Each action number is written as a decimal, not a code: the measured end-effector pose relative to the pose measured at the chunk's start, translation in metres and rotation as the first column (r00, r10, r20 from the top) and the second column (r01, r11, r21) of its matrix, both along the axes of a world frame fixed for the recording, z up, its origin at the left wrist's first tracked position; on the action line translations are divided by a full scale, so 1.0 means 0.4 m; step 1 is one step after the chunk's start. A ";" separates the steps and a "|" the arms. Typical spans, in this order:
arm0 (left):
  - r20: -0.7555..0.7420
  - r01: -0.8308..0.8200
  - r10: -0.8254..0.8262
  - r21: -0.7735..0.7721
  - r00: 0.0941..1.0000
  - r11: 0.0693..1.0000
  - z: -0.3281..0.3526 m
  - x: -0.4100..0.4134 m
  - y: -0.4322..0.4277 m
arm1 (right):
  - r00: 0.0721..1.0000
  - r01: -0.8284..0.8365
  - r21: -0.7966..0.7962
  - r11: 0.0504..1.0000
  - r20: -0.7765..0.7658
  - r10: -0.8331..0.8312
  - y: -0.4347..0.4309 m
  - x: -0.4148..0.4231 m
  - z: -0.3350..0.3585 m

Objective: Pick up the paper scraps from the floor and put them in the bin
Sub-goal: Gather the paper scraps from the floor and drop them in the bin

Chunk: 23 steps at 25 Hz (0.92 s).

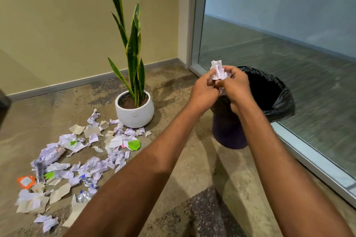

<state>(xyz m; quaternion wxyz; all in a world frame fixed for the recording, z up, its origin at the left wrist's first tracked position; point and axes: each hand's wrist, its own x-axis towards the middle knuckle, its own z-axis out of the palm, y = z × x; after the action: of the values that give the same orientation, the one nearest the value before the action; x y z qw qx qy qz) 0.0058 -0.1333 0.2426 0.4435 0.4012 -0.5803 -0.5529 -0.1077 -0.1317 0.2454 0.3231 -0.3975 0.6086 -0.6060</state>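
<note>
As left hand [203, 93] and right hand [238, 87] clutch paper [217, 70], bin's [229, 133] rim is hidden.

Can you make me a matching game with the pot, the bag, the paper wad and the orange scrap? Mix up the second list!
Things:
1. pot
2. bag
3. wad
4. orange scrap

Clues:
a. gripped by the left hand and the right hand
b. lying on the floor
c. black, lining the bin
d. holding a plant

Pairs: 1-d, 2-c, 3-a, 4-b
</note>
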 end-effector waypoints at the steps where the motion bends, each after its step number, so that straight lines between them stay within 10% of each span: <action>1: 0.016 0.035 -0.035 0.014 0.999 0.999 0.003 -0.025 -0.002 | 0.999 0.030 0.013 0.999 0.014 -0.030 0.003 -0.028 0.001; 14: 0.019 0.127 -0.132 0.179 0.991 0.976 -0.012 -0.108 -0.008 | 0.954 0.289 0.130 0.948 0.039 -0.296 0.015 -0.170 -0.053; 23: -0.032 0.059 -0.053 0.222 0.998 0.973 -0.022 0.035 0.010 | 0.976 0.185 -0.005 0.983 0.114 -0.183 -0.032 -0.044 -0.063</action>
<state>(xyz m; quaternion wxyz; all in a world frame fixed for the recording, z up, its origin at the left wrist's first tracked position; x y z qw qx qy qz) 0.0199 -0.1291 0.2336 0.3875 0.4246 -0.5199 -0.6319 -0.1253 -0.1446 0.2203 0.2965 -0.3068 0.6188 -0.6596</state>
